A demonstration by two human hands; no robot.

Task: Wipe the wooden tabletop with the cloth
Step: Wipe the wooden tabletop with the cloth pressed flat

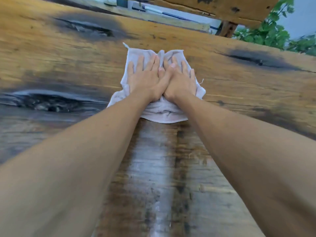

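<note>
Both hands flat on a pale cloth, mid-desk.

Left hand [145,79] and right hand [181,81] lie side by side, thumbs touching, fingers straight and spread, palms pressing the crumpled whitish cloth [164,112] onto the wooden desk [51,53]. Cloth bunches in folds under the wrists; a frayed corner sticks out at its far left. Dark knots mark the wood on both sides. A wet-looking streak [159,168] runs from the cloth toward the camera. Green foliage [271,29] past the far edge, upper right.
</note>
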